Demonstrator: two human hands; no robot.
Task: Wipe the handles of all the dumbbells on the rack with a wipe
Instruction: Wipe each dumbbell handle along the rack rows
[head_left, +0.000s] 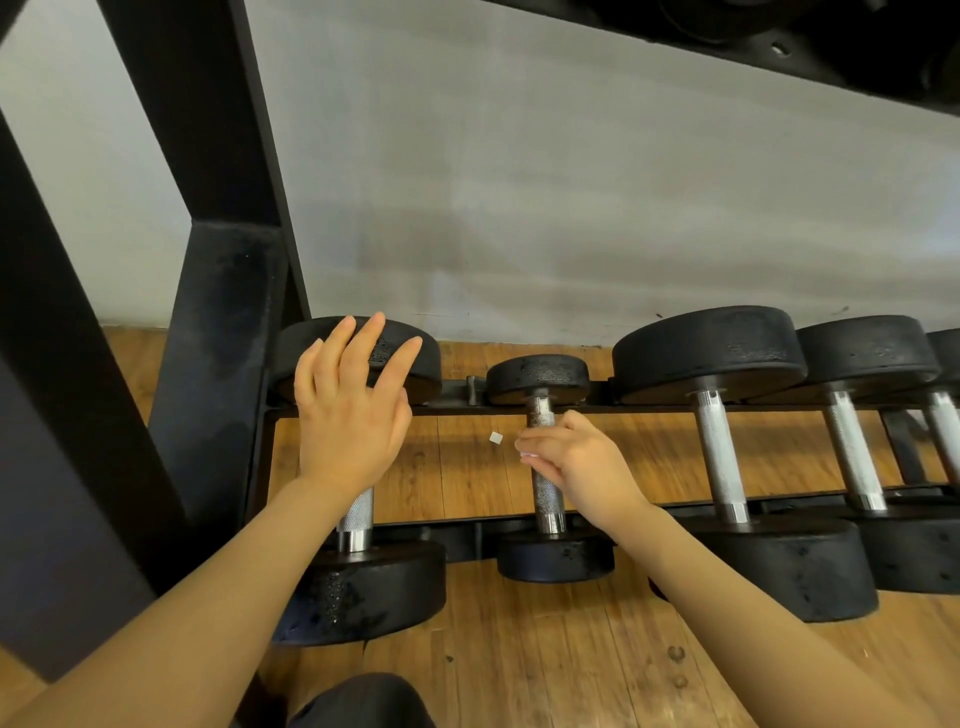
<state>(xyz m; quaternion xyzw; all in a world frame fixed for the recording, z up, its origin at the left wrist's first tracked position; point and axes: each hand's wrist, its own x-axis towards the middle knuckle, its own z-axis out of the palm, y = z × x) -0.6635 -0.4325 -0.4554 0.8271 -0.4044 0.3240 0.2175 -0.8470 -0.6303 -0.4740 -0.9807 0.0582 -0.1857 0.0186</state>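
The black rack (218, 312) is holding a row of dumbbells (748, 457) just above the wooden floor (519, 665). The left hand (348, 410) is hovering, fingers spread and holding nothing, over the leftmost dumbbell (358, 587). The right hand (576, 457) is curling against the small dumbbell's handle (545, 499), pinching a barely visible white wipe (529, 455).
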